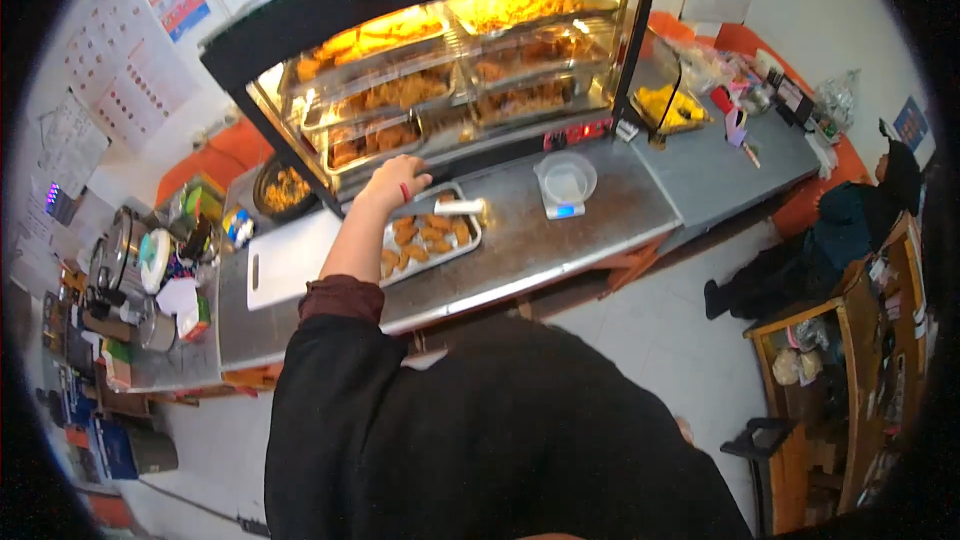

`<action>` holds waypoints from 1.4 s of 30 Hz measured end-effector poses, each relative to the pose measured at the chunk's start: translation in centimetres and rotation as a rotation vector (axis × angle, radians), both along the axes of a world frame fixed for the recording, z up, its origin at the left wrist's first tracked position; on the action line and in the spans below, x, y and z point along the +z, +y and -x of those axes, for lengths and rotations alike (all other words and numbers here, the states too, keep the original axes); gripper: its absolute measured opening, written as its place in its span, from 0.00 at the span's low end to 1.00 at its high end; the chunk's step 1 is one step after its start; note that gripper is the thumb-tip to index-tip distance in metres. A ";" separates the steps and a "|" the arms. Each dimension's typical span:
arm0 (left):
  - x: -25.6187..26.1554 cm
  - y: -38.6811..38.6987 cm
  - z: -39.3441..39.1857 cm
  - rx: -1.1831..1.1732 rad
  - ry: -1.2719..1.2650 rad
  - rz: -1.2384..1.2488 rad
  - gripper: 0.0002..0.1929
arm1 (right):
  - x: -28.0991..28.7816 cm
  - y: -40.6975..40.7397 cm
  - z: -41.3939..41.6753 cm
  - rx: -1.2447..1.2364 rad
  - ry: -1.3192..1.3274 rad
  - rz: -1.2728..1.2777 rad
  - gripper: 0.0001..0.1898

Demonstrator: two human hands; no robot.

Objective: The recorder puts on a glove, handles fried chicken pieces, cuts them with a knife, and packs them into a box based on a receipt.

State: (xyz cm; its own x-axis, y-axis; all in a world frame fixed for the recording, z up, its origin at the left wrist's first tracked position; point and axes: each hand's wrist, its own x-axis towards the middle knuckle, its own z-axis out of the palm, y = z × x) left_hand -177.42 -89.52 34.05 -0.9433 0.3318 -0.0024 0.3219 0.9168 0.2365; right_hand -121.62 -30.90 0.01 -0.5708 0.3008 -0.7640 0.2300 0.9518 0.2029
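My left hand (399, 181), with a red mark or band near the wrist, reaches to the lower front edge of a lit glass food warmer (480, 157). Its fingertips are blurred, so I cannot tell whether they grip that edge. Below the hand lies a metal tray (474, 240) of browned fried pieces (433, 234). A white-handled utensil (459, 208) rests across the tray's far end. Inside the warmer, fried food (420, 90) fills trays on several levels. Only a sliver of skin, possibly my right hand (684, 431), shows beside my black clothing.
A white cutting board (289, 262) is left of the tray. A clear tub (566, 176) sits on a digital scale (564, 210). A dark bowl of food (281, 186) stands behind the board. At right, a person (832, 232) is near a wooden shelf (844, 345).
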 end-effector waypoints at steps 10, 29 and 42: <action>-17.3 -13.9 -11.2 0.651 0.108 0.054 0.18 | 8.1 -6.3 14.4 -0.263 0.041 0.200 0.15; -21.2 -7.2 -15.9 0.140 0.313 -0.143 0.34 | 6.7 -6.8 18.2 0.164 0.190 0.135 0.15; -21.4 -4.3 -14.6 0.059 0.199 0.021 0.36 | 5.1 -5.8 8.8 -0.377 0.159 0.179 0.20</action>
